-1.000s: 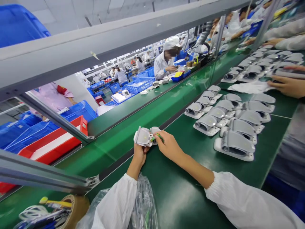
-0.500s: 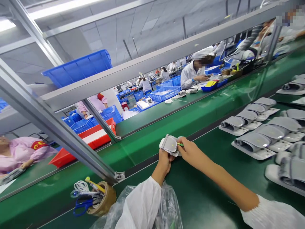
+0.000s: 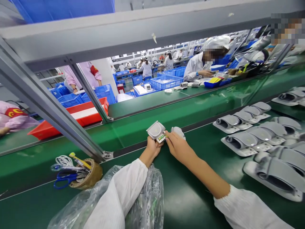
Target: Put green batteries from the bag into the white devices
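We support the grey-and-white cuffed unit point(image 3: 156, 130) in the left hand point(image 3: 152, 148), which grasps it from below, above the far edge of the surface point(image 3: 188, 200). The right hand point(image 3: 178, 145) has its fingertips at a small green part point(image 3: 161, 137) on the unit; whether it pinches or presses, we cannot tell. We judge the step to be seating this part; the next move calls for steady support and light, aligned pressure.

At your left, near the foot of a metal post point(image 3: 49, 101), you have a brown tape roll point(image 3: 96, 175) holding blue-handled scissors point(image 3: 73, 176) and a yellow tool point(image 3: 83, 163). Across the green belt point(image 3: 128, 130) you can see a red tray point(image 3: 47, 130) beside blue crates point(image 3: 102, 95), and farther right a co-worker point(image 3: 194, 68) in a white cap point(image 3: 218, 41) behind a blue box point(image 3: 212, 85).
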A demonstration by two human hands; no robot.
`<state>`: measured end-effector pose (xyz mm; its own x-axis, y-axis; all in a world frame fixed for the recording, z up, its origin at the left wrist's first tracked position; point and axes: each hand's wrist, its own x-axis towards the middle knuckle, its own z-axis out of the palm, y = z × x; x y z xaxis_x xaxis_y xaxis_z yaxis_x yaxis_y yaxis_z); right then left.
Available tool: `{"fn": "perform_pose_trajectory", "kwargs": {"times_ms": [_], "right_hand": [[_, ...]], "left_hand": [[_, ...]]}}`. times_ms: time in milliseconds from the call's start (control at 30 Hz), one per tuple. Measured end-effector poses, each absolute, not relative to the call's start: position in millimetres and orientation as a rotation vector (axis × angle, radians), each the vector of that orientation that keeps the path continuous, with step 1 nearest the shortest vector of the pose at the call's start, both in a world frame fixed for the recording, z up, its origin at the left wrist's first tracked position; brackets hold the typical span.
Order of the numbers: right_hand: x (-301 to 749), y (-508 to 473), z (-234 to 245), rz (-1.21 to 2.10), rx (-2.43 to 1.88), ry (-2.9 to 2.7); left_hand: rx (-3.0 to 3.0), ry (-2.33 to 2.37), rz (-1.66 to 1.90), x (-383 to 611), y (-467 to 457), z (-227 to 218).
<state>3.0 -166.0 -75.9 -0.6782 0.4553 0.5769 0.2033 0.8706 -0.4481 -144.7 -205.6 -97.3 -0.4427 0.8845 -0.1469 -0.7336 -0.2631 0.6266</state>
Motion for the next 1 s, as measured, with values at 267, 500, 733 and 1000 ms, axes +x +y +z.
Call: {"fn": "perform_pose_trajectory", "kwargs": {"times_ms": [267, 500, 733, 1000], "right_hand": [[9, -171, -63, 0.531, -0.519, -2.383], [15, -182, -59, 1.011, -0.621, -2.076], [12, -180, -67, 1.055, -0.681, -2.025], [10, -179, -70, 0.825, -0.624, -2.188]], "left_hand": [[0.359, 0.765, 1.821, -142, -206, -86], [0.305, 0.798, 1.825, -141, -205, -79], [0.395, 0.834, 1.796, -135, -207, -75], [0.47, 0.888, 1.797, -131, -208, -72]]}}
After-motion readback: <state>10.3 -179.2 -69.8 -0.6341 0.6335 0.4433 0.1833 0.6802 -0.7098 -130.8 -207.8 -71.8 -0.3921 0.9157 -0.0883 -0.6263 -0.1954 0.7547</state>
